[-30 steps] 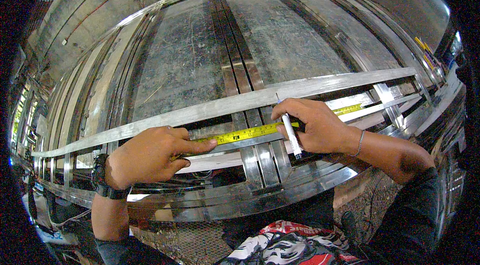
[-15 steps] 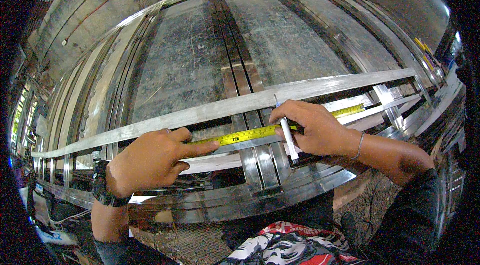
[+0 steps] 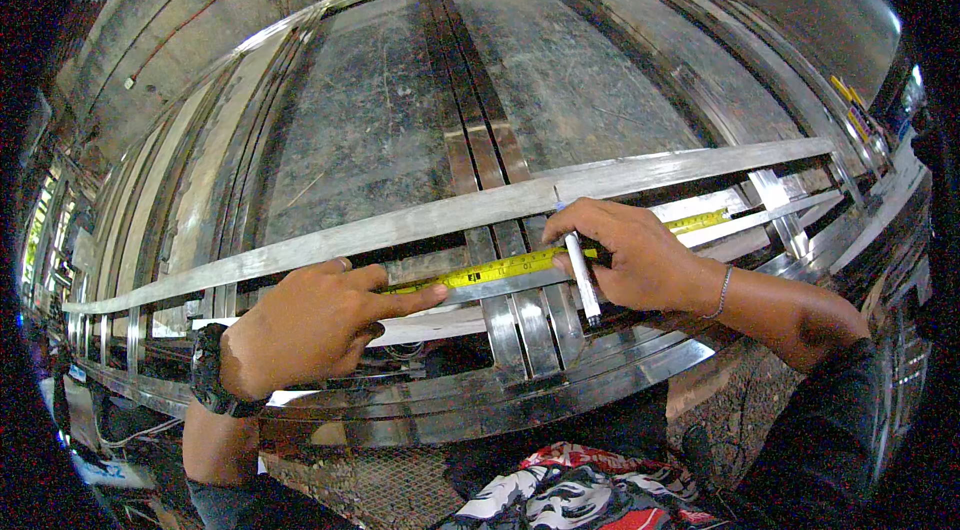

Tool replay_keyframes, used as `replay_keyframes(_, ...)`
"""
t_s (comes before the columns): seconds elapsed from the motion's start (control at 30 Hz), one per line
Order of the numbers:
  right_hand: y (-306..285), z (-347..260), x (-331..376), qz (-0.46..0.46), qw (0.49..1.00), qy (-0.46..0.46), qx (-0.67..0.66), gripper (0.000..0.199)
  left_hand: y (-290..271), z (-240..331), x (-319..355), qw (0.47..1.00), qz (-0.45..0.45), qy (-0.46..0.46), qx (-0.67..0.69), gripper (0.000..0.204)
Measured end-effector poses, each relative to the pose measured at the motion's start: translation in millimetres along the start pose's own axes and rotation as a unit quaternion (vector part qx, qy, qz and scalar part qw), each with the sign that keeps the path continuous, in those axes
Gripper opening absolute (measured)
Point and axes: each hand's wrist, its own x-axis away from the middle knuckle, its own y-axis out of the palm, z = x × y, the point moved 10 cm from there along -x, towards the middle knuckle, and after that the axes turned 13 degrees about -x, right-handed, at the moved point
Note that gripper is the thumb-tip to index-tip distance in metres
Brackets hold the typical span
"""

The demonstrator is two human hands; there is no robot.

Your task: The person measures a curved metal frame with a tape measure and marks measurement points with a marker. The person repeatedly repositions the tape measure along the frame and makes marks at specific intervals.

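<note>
A yellow tape measure blade [image 3: 490,272] lies stretched along a narrow metal bar, its markings facing up. My left hand [image 3: 310,318], with a black watch at the wrist, grips the blade's left part, index finger laid along it. My right hand [image 3: 632,252] is closed around a slim white marker pen [image 3: 582,278], which slants across the blade. Its fingers also rest at the tape, and the yellow strip shows again to the right of that hand. Just beyond both hands runs a long pale metal bar [image 3: 400,222]. My palms hide parts of the tape.
Beneath lies a large frame of shiny metal tubes [image 3: 467,115] with grey panels [image 3: 560,60] between them. Crossing tubes [image 3: 527,335] pass under the tape. Several yellow-handled tools [image 3: 850,102] sit at the far right. A concrete wall [image 3: 190,20] rises behind.
My left hand has slid slightly to the right along with the tape blade. My right hand and the marker pen have shifted a little to the right.
</note>
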Motion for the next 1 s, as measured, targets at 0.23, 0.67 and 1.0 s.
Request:
replay_keyframes(0.23,-3,0,1,0.009,1.0,0.004,0.0,0.035,0,1,0,1.0,0.0,0.006,-0.018,0.083)
replay_keyframes(0.67,-30,-34,-1,0.084,0.993,-0.022,-0.085,0.019,0,2,0,0.999,-0.007,0.013,-0.033,0.08)
replay_keyframes(1.0,3,-12,-10,0.051,0.926,0.201,-0.317,0.028,0,2,0,0.999,0.014,0.022,-0.027,0.078)
